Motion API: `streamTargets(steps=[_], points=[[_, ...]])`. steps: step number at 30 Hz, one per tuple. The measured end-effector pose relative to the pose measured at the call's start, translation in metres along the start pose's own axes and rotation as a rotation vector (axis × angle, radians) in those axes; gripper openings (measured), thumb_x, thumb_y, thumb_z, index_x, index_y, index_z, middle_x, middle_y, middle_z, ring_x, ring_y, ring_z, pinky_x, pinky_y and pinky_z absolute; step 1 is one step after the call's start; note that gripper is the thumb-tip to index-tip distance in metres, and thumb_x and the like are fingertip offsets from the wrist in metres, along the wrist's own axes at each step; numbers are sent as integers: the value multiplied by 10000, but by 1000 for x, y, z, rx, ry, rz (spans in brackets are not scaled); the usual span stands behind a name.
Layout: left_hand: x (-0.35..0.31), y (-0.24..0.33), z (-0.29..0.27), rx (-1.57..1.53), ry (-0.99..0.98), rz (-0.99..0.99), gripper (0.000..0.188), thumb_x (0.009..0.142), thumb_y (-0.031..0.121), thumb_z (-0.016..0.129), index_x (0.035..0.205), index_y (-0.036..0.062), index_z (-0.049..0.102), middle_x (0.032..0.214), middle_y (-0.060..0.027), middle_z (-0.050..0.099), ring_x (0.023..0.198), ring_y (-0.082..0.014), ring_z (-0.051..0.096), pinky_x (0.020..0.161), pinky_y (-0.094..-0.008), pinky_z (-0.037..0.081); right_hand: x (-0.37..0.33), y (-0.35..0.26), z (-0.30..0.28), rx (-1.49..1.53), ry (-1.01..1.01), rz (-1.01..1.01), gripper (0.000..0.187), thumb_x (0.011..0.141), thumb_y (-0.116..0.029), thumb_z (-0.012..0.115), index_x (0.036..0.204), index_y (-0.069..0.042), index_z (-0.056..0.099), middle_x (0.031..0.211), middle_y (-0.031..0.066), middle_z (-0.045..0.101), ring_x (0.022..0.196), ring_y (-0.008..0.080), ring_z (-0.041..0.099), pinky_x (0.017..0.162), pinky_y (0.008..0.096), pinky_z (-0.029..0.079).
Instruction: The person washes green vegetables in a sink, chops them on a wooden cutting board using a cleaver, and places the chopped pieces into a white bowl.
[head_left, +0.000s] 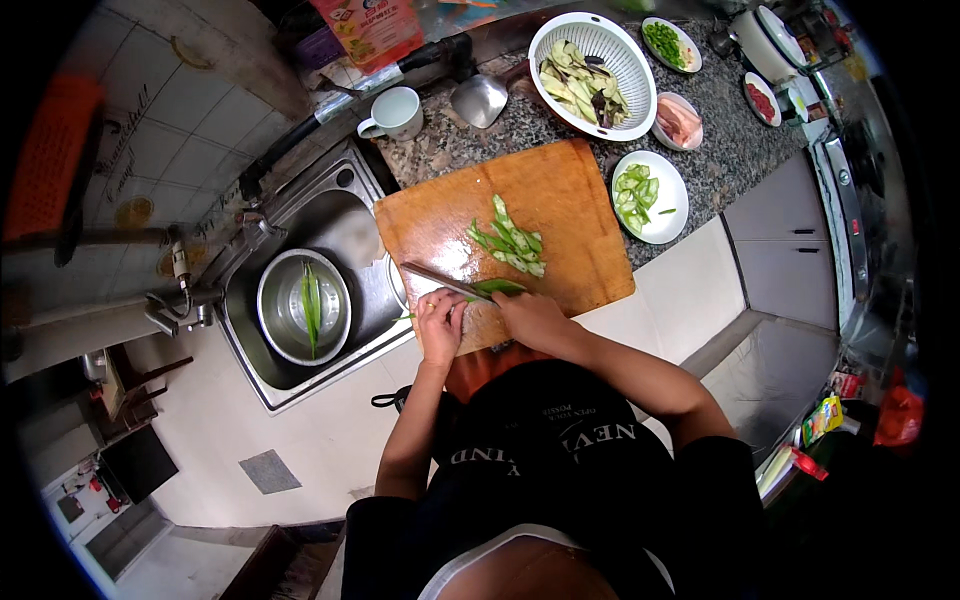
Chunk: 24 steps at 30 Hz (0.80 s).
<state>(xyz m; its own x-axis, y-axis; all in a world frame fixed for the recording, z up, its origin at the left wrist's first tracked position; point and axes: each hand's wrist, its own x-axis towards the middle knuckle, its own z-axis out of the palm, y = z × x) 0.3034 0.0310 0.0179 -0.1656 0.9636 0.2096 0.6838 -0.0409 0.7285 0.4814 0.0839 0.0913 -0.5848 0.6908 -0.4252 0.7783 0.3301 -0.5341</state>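
Note:
My right hand (pixel 532 324) is closed round the handle of a kitchen knife (pixel 436 279), whose blade slants toward the left over the near part of the wooden cutting board (pixel 580 220). Curled fingers of my left hand (pixel 438 322) press on a long green pepper at the board's near edge; most of it is hidden, with a thin green tip showing left of the hand. Beyond the blade, next to my right hand, lies a green pepper piece (pixel 497 287). Slanted pepper slices (pixel 508 240) form a small pile mid-board.
At the left, a metal bowl (pixel 270 325) with long green peppers (pixel 310 305) stands in the steel sink (pixel 352 225). A mug (pixel 398 112), a spatula (pixel 480 100), a white colander (pixel 640 85) of sliced eggplant, and a plate (pixel 668 215) of pepper slices surround the board's far side.

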Motion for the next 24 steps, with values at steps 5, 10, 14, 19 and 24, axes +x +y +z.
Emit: streamTargets(steps=[5,10,14,19,24], points=[[-3,4,-7,63,63,51,134,722,90,679,853,109,662,895,-23,600,879,-234,520,813,-343,377,-9,2,-28,41,32,68,265,822,-122,427,1063,-62,521,828,209,626,769,390,610,635,501,476],[-11,4,-7,174,117,55,125,730,78,666,851,108,660,900,-22,601,821,-230,502,778,-348,382,-37,-14,-47,5,0,20,266,849,-169,472,1078,-43,524,756,197,620,701,407,593,602,509,455],[-11,-4,6,145,86,47,115,708,82,682,818,94,648,841,-43,565,812,-257,486,725,-365,397,-48,-8,-49,-61,4,-23,261,825,-197,526,1033,-40,508,781,202,623,723,388,613,626,480,480],[-5,-1,4,123,70,54,99,685,81,696,766,76,639,821,-69,542,791,-268,474,707,-363,395,-55,-9,-61,-130,-150,62,391,784,-347,614,991,-39,492,811,213,623,754,381,622,655,470,491],[-4,-1,5,87,79,45,114,677,87,704,778,85,651,790,-55,546,772,-265,475,705,-353,393,-46,-1,-40,-135,-161,141,443,780,-388,616,1007,-34,476,798,211,625,765,393,616,660,470,491]])
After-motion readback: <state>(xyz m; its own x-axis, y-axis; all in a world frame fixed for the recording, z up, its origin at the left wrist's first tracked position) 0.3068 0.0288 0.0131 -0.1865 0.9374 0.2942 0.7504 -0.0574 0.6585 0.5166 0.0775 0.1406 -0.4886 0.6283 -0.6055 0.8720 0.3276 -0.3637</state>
